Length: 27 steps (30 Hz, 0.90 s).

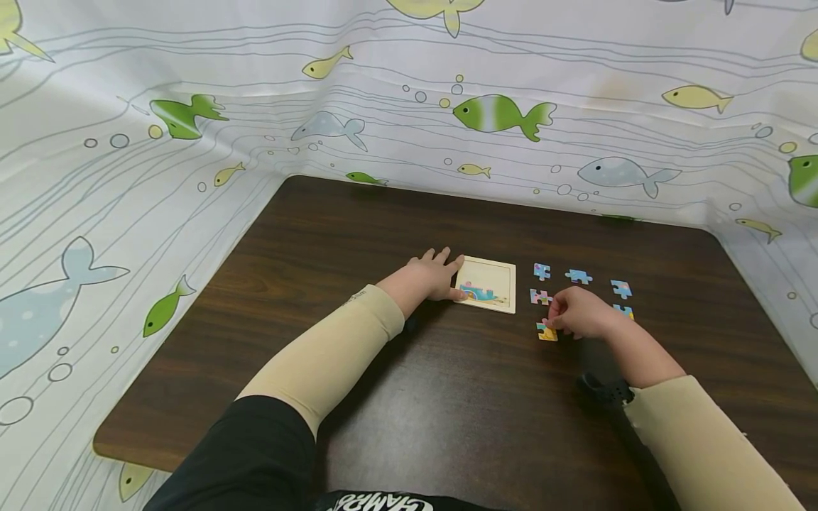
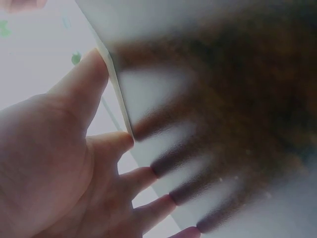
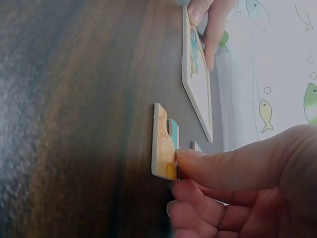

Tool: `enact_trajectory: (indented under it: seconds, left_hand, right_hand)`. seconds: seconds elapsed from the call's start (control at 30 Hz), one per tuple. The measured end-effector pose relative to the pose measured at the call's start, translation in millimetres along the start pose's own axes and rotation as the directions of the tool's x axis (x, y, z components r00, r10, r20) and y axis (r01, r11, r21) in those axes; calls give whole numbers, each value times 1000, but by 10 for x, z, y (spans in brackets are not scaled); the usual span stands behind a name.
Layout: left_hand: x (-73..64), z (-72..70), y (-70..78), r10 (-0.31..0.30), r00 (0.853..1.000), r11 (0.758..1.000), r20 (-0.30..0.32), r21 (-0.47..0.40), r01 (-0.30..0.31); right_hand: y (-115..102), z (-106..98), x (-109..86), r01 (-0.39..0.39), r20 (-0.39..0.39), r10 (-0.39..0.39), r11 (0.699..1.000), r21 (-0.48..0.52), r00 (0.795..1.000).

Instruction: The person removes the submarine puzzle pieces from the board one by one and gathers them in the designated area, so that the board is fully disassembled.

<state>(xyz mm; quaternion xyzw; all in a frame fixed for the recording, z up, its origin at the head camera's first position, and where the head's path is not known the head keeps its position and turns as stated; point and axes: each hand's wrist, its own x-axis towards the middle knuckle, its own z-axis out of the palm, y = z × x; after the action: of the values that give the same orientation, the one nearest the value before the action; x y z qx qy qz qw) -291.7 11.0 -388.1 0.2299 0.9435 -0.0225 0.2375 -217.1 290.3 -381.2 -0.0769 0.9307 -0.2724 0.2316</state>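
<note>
A square, pale wooden puzzle board [image 1: 488, 275] lies on the table, with joined pieces forming a blue and orange picture [image 1: 483, 294] along its near side. My left hand [image 1: 429, 275] rests at the board's left side, fingers spread, its thumb and a fingertip touching the edge. To the right of the board, my right hand [image 1: 583, 312] pinches a yellow-orange puzzle piece [image 3: 163, 144] between thumb and fingers. In the right wrist view that piece stands close to the tabletop; whether it touches is hard to tell. A pink puzzle piece [image 1: 539, 297] lies just beyond that hand.
More loose pieces lie right of the board: a small blue one [image 1: 542, 271], a wider blue one [image 1: 578, 276], another blue one [image 1: 620, 288] and one partly behind the right hand [image 1: 624, 311]. The dark wooden table [image 1: 307, 255] meets a fish-printed curtain [image 1: 396, 135] at the back and sides.
</note>
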Motion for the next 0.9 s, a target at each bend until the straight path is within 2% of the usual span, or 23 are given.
enact_trajectory:
  seconds: [0.23, 0.37, 0.5, 0.67, 0.73, 0.9]
  left_hand:
    - [1, -7, 7, -16, 1000, 1000, 13, 2, 16]
    - [2, -6, 8, -15, 1000, 1000, 13, -3, 15]
    - [1, -1, 3, -9, 1000, 1000, 4, -6, 9]
    - [5, 1, 1, -5, 1000, 1000, 5, -1, 5]
    - [6, 0, 1, -4, 1000, 1000, 1, 3, 4]
    - [0, -11, 9, -10, 1000, 1000, -1, 3, 10]
  right_hand:
    - [-21, 0, 14, 2, -2, -2, 1000, -16, 1000]
    - [-64, -9, 77, 51, -77, -54, 998, -32, 996]
    - [-178, 22, 197, 111, -170, -116, 993, -40, 979]
    - [-367, 134, 385, 149, -233, -150, 989, -22, 961]
    - [-436, 179, 456, 159, -235, -158, 987, -14, 959]
    - [-563, 250, 584, 129, -187, -130, 992, -18, 974]
